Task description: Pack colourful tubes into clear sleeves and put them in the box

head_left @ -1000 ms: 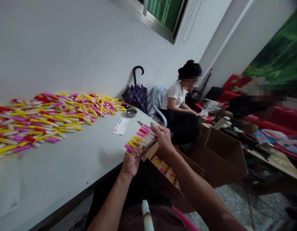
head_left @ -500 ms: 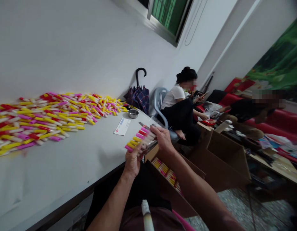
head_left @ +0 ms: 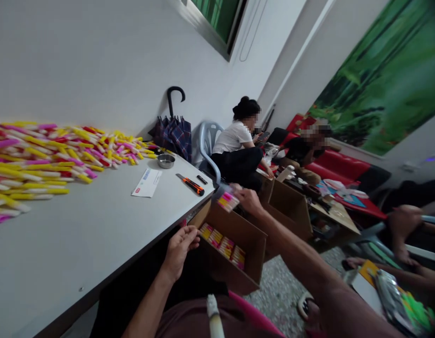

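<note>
One clear plastic packet (head_left: pixel 227 201) of pink, yellow and whitish tubes hangs slanted by the far edge of the cardboard box (head_left: pixel 254 249), pinched in the right hand's (head_left: pixel 248 201) closed fingers. Left of the box, the left hand's (head_left: pixel 180 249) thumb meets curled fingers; I cannot tell whether they grip anything.

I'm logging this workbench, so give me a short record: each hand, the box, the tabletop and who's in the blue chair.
Right hand: holding clear packet of coloured sticks at the cardboard box
Left hand: thumb and fingers pinched beside the box; cannot tell whether anything is held
Box: open, packs of similar sticks inside
Tabletop: loose sticks, metal bowl, knife, envelope
Blue chair: person in white top, seated
</note>
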`<act>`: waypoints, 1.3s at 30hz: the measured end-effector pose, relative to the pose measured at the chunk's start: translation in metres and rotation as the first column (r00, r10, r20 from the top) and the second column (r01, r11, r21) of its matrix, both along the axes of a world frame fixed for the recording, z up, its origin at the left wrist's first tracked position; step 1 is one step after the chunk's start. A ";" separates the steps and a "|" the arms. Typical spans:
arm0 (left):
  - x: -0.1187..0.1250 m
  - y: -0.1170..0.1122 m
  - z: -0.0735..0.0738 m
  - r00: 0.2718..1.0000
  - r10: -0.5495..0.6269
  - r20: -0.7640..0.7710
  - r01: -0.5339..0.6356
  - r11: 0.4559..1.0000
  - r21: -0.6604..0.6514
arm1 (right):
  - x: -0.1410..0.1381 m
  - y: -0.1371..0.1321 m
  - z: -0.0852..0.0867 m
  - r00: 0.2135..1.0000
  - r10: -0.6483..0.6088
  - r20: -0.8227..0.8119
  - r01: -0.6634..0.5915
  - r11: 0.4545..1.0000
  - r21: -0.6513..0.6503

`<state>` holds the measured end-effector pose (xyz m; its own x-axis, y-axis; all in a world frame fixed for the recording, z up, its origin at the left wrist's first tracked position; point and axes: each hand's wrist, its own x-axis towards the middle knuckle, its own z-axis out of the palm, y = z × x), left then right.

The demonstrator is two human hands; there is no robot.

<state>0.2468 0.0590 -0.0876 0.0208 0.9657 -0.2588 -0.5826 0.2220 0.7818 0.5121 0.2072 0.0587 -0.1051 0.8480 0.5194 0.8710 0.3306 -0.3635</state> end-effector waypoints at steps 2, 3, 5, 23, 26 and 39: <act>0.003 -0.003 -0.009 0.998 -0.056 -0.033 0.055 0.998 -0.022 | 0.012 0.001 -0.038 0.997 -0.067 -0.035 0.064 0.995 -0.078; 0.003 -0.004 -0.013 0.996 -0.074 -0.042 0.073 0.997 -0.035 | 0.019 0.003 -0.049 0.995 -0.089 -0.049 0.083 0.990 -0.113; 0.004 -0.004 -0.019 0.994 -0.092 -0.051 0.090 0.995 -0.053 | 0.033 0.007 -0.055 0.991 -0.115 -0.065 0.102 0.978 -0.180; -0.006 0.032 0.028 0.953 -0.035 -0.301 0.097 0.977 0.192 | 0.017 0.000 0.015 0.950 0.121 -0.288 -0.215 0.922 -0.321; -0.015 0.059 0.065 0.908 0.103 -0.406 0.048 0.937 0.345 | -0.007 -0.004 0.034 0.868 0.208 -0.450 -0.395 0.840 -0.373; -0.058 0.066 0.085 0.991 0.117 -0.069 -0.099 0.969 0.225 | -0.149 -0.019 0.007 0.535 0.228 -0.813 -0.798 0.454 -0.398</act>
<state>0.1893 0.1251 -0.0026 -0.0993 0.9944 -0.0352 -0.5262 -0.0224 0.8500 0.3635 0.1883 0.0654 -0.5881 0.8082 -0.0312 0.1015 0.0354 -0.9942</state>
